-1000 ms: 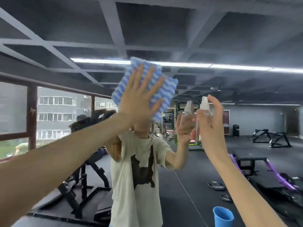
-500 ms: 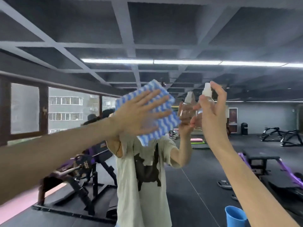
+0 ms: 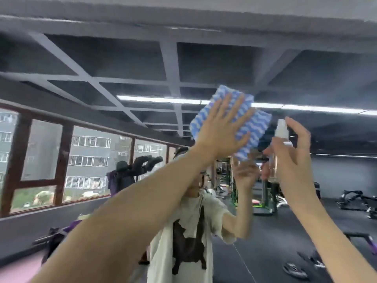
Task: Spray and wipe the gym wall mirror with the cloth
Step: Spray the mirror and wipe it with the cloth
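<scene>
My cloth (image 3: 234,123), blue and white in wavy stripes, sits pressed flat on the mirror (image 3: 142,58) under my left hand (image 3: 221,129), fingers spread wide, and has climbed higher up the glass than half a second ago. My right hand (image 3: 293,154) stays curled round the clear spray bottle (image 3: 280,139), forefinger over its white top. I can read no label or writing.

Windows (image 3: 85,160) left; ceiling light strip (image 3: 161,99); weight plates (image 3: 294,270).
</scene>
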Demonstrator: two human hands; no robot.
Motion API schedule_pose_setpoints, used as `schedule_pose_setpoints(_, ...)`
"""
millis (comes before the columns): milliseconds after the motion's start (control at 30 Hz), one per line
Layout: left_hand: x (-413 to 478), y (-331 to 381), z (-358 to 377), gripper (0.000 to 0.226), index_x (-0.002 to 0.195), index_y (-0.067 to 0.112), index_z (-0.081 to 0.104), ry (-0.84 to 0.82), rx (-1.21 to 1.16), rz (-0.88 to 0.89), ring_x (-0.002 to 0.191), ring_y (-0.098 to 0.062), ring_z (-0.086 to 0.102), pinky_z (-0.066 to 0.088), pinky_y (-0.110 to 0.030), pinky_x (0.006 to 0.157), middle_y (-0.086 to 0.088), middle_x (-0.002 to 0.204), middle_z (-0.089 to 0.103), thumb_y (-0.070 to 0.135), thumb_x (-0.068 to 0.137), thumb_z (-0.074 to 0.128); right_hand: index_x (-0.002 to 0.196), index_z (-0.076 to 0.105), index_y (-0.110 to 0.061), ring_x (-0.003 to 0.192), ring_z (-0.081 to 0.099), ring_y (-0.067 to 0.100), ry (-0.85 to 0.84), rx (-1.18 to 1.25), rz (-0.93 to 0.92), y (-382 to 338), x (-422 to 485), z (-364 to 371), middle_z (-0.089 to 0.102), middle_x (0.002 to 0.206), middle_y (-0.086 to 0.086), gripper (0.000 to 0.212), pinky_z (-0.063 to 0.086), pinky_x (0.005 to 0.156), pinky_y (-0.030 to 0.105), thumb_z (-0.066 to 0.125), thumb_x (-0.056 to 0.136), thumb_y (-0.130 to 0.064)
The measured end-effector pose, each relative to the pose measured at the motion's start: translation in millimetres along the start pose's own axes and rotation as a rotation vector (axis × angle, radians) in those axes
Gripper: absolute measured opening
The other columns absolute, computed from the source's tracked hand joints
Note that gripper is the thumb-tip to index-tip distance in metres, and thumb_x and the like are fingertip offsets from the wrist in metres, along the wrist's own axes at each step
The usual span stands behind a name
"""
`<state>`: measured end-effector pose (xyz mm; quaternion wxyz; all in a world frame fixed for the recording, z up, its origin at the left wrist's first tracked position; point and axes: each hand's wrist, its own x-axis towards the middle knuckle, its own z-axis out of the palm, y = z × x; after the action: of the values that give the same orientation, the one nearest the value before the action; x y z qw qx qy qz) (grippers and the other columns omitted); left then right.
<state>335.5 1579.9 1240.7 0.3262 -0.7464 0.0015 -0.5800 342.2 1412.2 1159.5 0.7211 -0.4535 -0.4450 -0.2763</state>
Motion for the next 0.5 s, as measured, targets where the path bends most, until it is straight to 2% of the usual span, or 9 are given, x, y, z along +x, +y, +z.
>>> schedule_pose_setpoints(100, -3, -102, -17, 0.066, 0.154, 0.03, 0.016, 0.077, 0.063, -0.443, 0.149, -0.035, 0.001, 0.0, -0.046, 0.12, -0.01, 0.162, 0.007, 0.058, 0.095, 0.016, 0.13, 0.041, -0.04, 0.045, 0.053, 0.006, -0.052, -0.055, -0.016, 5, -1, 13, 0.06, 0.078, -0.006, 0.037, 0.046, 0.043, 0.021, 0.048, 0.1, -0.019)
schedule_pose_setpoints(167, -33, -171, -32, 0.068, 0.155, 0.027, 0.017, 0.112, 0.067, -0.634, 0.148, -0.037, 0.002, -0.001, -0.048, 0.12, -0.013, 0.162, 0.008, 0.058, 0.094, 0.017, 0.13, 0.04, -0.036, 0.047, 0.056, 0.001, -0.09, -0.081, 0.001, 8, -5, 31, 0.064, 0.078, -0.007, 0.035, 0.046, 0.044, 0.015, 0.048, 0.1, -0.02)
schedule_pose_setpoints(200, -52, -200, -36, 0.068, 0.154, 0.025, 0.019, 0.139, 0.064, -0.72, 0.148, -0.038, 0.004, 0.0, -0.048, 0.12, -0.015, 0.161, 0.01, 0.058, 0.094, 0.018, 0.133, 0.04, -0.036, 0.048, 0.057, 0.002, -0.121, -0.098, 0.0, 9, -7, 41, 0.065, 0.08, -0.003, 0.037, 0.046, 0.045, 0.015, 0.048, 0.1, -0.022)
schedule_pose_setpoints(267, -82, -236, -43, 0.07, 0.154, 0.023, 0.022, 0.153, 0.056, -0.908, 0.147, -0.04, 0.007, -0.001, -0.047, 0.119, -0.017, 0.16, 0.013, 0.057, 0.093, 0.019, 0.138, 0.038, -0.039, 0.049, 0.058, 0.014, -0.185, -0.111, 0.007, 9, -12, 58, 0.066, 0.081, 0.007, 0.043, 0.049, 0.045, 0.021, 0.048, 0.099, -0.025)
schedule_pose_setpoints(333, -86, -237, -43, 0.071, 0.153, 0.021, 0.023, 0.164, 0.06, -1.034, 0.146, -0.042, 0.006, -0.001, -0.048, 0.118, -0.019, 0.16, 0.012, 0.057, 0.092, 0.017, 0.14, 0.036, -0.043, 0.048, 0.056, 0.017, -0.189, -0.092, 0.005, 7, -13, 72, 0.065, 0.079, 0.01, 0.045, 0.05, 0.044, 0.024, 0.047, 0.1, -0.024)
schedule_pose_setpoints(367, -81, -225, -43, 0.071, 0.154, 0.022, 0.023, 0.17, 0.053, -1.02, 0.146, -0.042, 0.005, -0.001, -0.049, 0.118, -0.018, 0.16, 0.011, 0.057, 0.092, 0.015, 0.141, 0.035, -0.043, 0.047, 0.055, 0.015, -0.185, -0.075, 0.004, 4, -13, 78, 0.065, 0.079, 0.01, 0.045, 0.05, 0.044, 0.024, 0.046, 0.101, -0.024)
schedule_pose_setpoints(400, -76, -212, -42, 0.072, 0.154, 0.024, 0.021, 0.161, 0.052, -0.911, 0.147, -0.041, 0.004, -0.001, -0.05, 0.118, -0.015, 0.161, 0.009, 0.059, 0.092, 0.012, 0.142, 0.034, -0.042, 0.046, 0.055, 0.014, -0.179, -0.066, -0.001, 2, -13, 87, 0.065, 0.08, 0.013, 0.046, 0.049, 0.044, 0.023, 0.046, 0.102, -0.024)
schedule_pose_setpoints(433, -73, -193, -39, 0.071, 0.154, 0.027, 0.02, 0.12, 0.062, -0.68, 0.147, -0.04, 0.002, 0.0, -0.051, 0.119, -0.013, 0.162, 0.008, 0.06, 0.092, 0.01, 0.143, 0.034, -0.04, 0.046, 0.056, 0.013, -0.174, -0.06, -0.004, -3, -12, 94, 0.065, 0.08, 0.014, 0.046, 0.048, 0.043, 0.021, 0.046, 0.102, -0.024)
schedule_pose_setpoints(500, -80, -156, -28, 0.065, 0.153, 0.03, 0.021, -0.014, 0.079, -0.034, 0.148, -0.038, 0.003, 0.004, -0.053, 0.12, -0.01, 0.162, 0.012, 0.059, 0.095, 0.015, 0.142, 0.034, -0.038, 0.044, 0.058, 0.011, -0.161, -0.054, 0.0, -10, -13, 105, 0.066, 0.073, 0.007, 0.048, 0.047, 0.043, 0.018, 0.051, 0.1, -0.022)
